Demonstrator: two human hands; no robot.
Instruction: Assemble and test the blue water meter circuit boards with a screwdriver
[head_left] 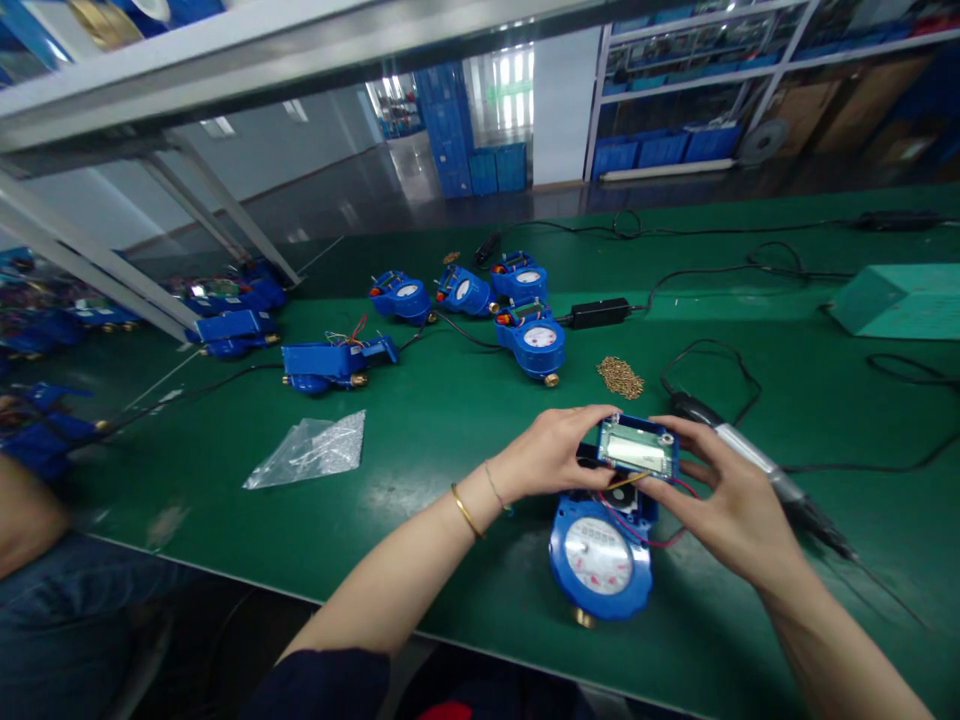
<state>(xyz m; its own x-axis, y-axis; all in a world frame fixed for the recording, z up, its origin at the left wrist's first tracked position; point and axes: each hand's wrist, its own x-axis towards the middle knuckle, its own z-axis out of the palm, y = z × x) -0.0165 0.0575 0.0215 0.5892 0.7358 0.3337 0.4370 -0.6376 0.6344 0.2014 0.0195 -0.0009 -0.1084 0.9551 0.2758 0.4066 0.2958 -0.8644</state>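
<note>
Between my two hands is a small circuit board with a display (636, 452), set in a blue frame. My left hand (551, 450) grips its left side, and my right hand (716, 490) pinches its right side. Red and yellow wires run from it down to a blue water meter (600, 558), which lies under my hands with its round dial facing up and a brass fitting toward me. The meter's upper part is partly hidden by my hands and the board. An electric screwdriver (757, 460) lies right of my right hand, its long bit pointing toward me.
Several blue meters, one here (536, 340), stand further back on the green table (450, 430). A pile of brass screws (620, 377), a plastic bag of small parts (319, 448), a black adapter (600, 313) and cables lie around. A person's arm (26, 515) is at left.
</note>
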